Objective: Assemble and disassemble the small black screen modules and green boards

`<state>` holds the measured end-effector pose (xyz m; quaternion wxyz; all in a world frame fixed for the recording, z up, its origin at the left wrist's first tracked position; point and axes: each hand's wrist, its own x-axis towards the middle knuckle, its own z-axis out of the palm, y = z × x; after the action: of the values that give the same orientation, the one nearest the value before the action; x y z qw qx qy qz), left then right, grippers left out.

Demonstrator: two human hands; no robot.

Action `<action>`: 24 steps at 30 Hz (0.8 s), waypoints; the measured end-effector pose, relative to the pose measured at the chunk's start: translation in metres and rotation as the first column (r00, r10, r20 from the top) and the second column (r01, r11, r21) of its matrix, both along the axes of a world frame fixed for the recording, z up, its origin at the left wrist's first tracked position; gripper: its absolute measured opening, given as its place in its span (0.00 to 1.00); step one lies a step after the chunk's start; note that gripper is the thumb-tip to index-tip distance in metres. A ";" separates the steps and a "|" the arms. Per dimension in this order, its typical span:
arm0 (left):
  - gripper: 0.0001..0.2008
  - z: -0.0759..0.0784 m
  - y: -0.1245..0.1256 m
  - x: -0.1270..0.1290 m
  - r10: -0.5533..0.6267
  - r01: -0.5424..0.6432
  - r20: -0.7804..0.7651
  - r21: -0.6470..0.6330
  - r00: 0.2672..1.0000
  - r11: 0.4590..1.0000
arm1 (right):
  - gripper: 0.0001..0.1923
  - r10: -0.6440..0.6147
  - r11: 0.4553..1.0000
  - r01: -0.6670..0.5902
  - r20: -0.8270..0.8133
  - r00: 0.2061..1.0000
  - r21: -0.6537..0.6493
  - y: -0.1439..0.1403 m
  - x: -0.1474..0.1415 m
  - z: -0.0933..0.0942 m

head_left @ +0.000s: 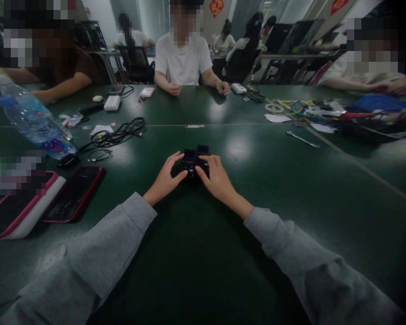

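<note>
Head view: two small black devices [195, 163], each with a small screen on top, are shown standing side by side and touching on the dark green table [291, 194], near its middle and straight ahead of the wearer. The left hand [165, 179] is laid against the left device, its fingers curled loosely around the side and its thumb pressed to the near face; the right hand [216, 178] is set likewise against the right device, fingers bent over its top edge. Both devices are thus held between the two hands, neither hand being fully closed. Both forearms are covered by grey sleeves [122, 234]. To the left, a clear plastic water bottle [34, 119] is seen lying tilted; how much it holds cannot be told. Just beside it lie a red-edged phone [72, 194], face up, and a coil of black cables [118, 133]. A white charger box [112, 103] is placed farther back. A metal wrench [302, 139] lies to the right, well apart from the hands, and beyond it a heap of coloured wires [301, 107]. A person in a white shirt [184, 58] is seated across the table.
</note>
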<state>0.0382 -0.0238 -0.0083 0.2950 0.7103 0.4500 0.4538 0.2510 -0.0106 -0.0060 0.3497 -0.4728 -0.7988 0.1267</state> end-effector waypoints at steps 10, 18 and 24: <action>0.36 -0.003 -0.001 -0.001 0.098 -0.096 -0.121 0.022 0.988 0.995 | 0.22 0.205 0.977 -0.204 0.009 0.979 -0.060 -0.007 -0.001 0.007; 0.32 -0.005 0.001 -0.001 0.113 -0.111 -0.034 0.044 0.993 0.993 | 0.30 0.227 0.967 -0.221 0.028 0.974 -0.128 -0.006 0.000 0.007; 0.25 -0.007 0.005 -0.003 0.170 -0.169 0.147 -0.025 0.974 0.985 | 0.30 0.248 0.964 -0.245 0.016 0.969 -0.102 -0.005 0.001 0.007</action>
<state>0.0350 -0.0184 -0.0151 0.2922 0.6318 0.4884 0.5263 0.2523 -0.0160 0.0012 0.2959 -0.3885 -0.8490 0.2018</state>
